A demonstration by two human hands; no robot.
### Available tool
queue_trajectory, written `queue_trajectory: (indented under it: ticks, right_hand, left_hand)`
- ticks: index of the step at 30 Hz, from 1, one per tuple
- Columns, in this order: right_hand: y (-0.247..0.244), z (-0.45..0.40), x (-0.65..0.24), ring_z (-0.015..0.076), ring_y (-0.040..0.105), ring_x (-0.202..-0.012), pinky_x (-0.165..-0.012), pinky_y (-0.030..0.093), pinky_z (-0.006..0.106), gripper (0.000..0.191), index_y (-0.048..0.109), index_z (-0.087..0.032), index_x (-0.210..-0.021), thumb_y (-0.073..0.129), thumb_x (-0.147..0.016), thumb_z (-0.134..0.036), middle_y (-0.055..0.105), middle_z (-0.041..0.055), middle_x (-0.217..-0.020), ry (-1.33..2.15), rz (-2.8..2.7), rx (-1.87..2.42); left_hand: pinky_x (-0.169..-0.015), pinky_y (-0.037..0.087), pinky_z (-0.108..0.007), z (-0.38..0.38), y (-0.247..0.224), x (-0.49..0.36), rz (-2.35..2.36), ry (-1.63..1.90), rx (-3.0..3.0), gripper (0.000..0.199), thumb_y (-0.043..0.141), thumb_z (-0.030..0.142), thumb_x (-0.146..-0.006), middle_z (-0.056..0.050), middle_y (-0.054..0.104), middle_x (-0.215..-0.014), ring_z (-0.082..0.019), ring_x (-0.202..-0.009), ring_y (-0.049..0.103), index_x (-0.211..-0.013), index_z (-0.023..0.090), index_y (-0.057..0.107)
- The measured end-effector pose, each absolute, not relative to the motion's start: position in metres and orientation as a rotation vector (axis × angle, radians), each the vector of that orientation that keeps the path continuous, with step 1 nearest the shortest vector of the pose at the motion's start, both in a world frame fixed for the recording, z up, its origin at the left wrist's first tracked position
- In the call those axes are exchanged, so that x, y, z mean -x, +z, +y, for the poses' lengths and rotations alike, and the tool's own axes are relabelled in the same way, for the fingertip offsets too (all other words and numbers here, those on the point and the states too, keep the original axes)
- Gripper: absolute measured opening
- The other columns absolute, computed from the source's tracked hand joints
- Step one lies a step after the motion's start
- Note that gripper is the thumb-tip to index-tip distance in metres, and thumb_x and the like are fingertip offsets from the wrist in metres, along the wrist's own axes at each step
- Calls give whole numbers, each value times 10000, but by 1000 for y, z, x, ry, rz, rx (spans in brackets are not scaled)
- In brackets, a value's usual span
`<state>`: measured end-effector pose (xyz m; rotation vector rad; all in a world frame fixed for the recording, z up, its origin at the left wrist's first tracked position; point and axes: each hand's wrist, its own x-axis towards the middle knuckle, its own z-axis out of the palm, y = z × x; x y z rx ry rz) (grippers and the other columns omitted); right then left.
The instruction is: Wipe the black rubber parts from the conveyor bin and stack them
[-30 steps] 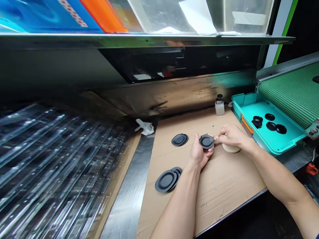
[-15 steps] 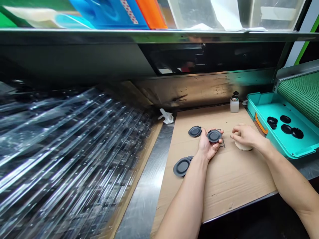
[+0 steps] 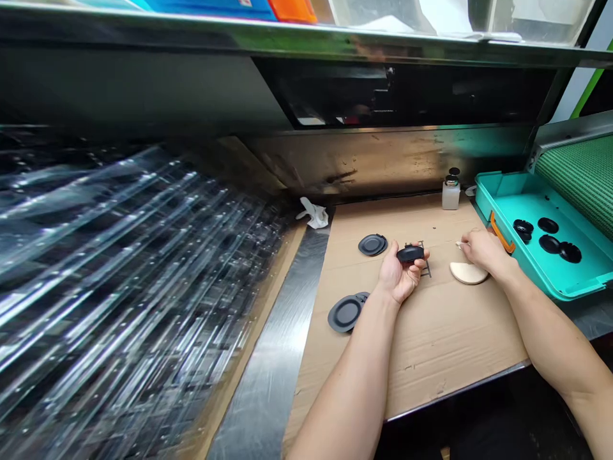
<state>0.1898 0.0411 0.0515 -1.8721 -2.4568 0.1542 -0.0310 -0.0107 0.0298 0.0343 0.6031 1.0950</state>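
A black round part (image 3: 410, 254) is held tilted in the fingers of my left hand (image 3: 400, 273), above the cardboard. My right hand (image 3: 483, 249) is pinched on a small whitish piece (image 3: 460, 245), just above a cream half-round pad (image 3: 468, 273) that lies on the cardboard. Dark round parts (image 3: 372, 245) lie left of my left hand, and more dark round parts (image 3: 347, 313) are nearer, beside my left forearm. Behind my left hand, a thin dark frame-like outline (image 3: 426, 268) shows partly on the cardboard.
Cardboard (image 3: 431, 345) covers the bench. A teal tray (image 3: 550, 281) with several black round parts stands right. Behind are a small bottle (image 3: 451, 194) and a crumpled white glove (image 3: 314, 213). Clear plastic trays (image 3: 143, 287) are stacked left; a shelf edge (image 3: 335, 41) spans above.
The black part in my left hand has tilted to show its side. My right hand has lifted off the cream pad, moved slightly back, and now pinches a small whitish piece. The view has shifted slightly.
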Motion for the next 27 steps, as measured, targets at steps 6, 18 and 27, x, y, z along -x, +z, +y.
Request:
queue_trajectory:
  ticks: [6,18,27]
  right_hand:
    - [50,26,-160,189,662,-928,-809,434,263,194,664,-157,-1097,502,-1023,-234,740,85,-1033,413,-2379,1304]
    - [44,16,-149,165,605,-831,-773,398,262,251,705,-166,-975,465,-1035,-210,703,58,-910,299,-2534,1050]
    - [48,12,-149,190,612,-793,-713,353,299,247,712,-162,-953,477,-998,-225,737,91,-966,115,-2698,1196]
  left_hand:
    - [-280,247,-168,-13,30,15,894,996,-334,704,131,622,-1026,-102,615,-612,-104,-346,438,-920,124,618]
    - [-294,273,-219,-20,15,-7,1260,1097,-798,682,282,641,-1011,-89,634,-522,-115,-315,457,-694,145,627]
    - [-292,251,-242,-23,16,-9,1443,987,-957,779,273,757,-950,-106,617,-491,-125,-296,434,-573,171,623]
